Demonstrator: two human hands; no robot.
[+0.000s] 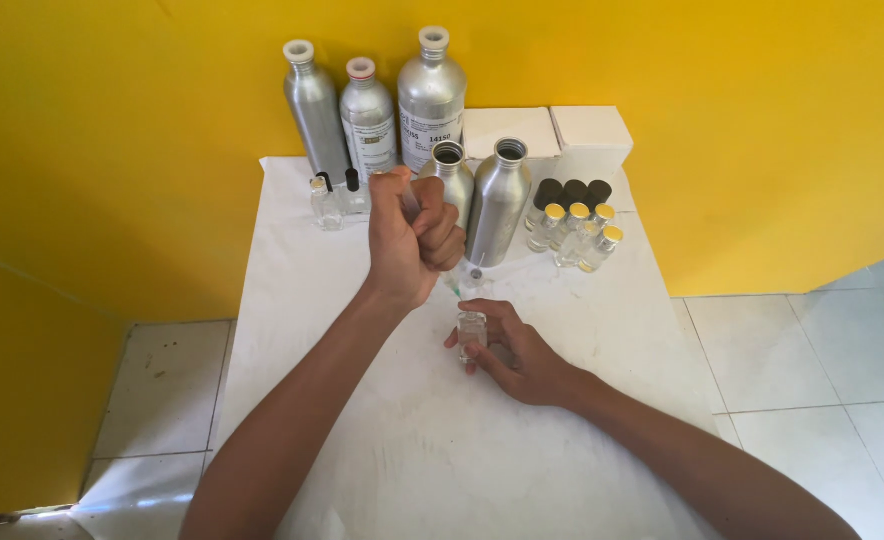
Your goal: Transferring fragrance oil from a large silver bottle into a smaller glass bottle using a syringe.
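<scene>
Left hand: the left hand [409, 240] is raised above the table, clenched in a fist around a syringe [452, 280]; only the lower barrel and tip show below the fist, slanting down to the right.
Right hand: the right hand [517, 350] rests on the table with thumb and fingers wrapped around a small glass vial [472, 335], gripping it by its sides.
Vial position: it stands upright on the white table [382, 440], near the middle, directly below the syringe tip; whether the tip touches the vial mouth I cannot tell.
Vial handling: judged from its look, it is light, rigid, smooth clear glass, so likely slippery and breakable; it seems best held by the side walls low down, as the fingers do, leaving the mouth free.
Syringe handling: it looks like thin light plastic, stiff, with a fine tip; the full-fist grip appears to cover the upper barrel and plunger end.
Behind the hands: two open aluminium bottles [497, 200] stand just beyond the fist, close together.
Back row: three capped aluminium bottles [367, 115] line the yellow wall [762, 130], two with paper labels.
Right side: a cluster of small vials with gold caps [577, 235] and some with black caps [572, 190] sits beside two white boxes [552, 135].
Left side: a few small clear bottles [332, 200], two with black stoppers, stand near the table's far left corner.
Floor: pale tiles [822, 350] surround the table.
</scene>
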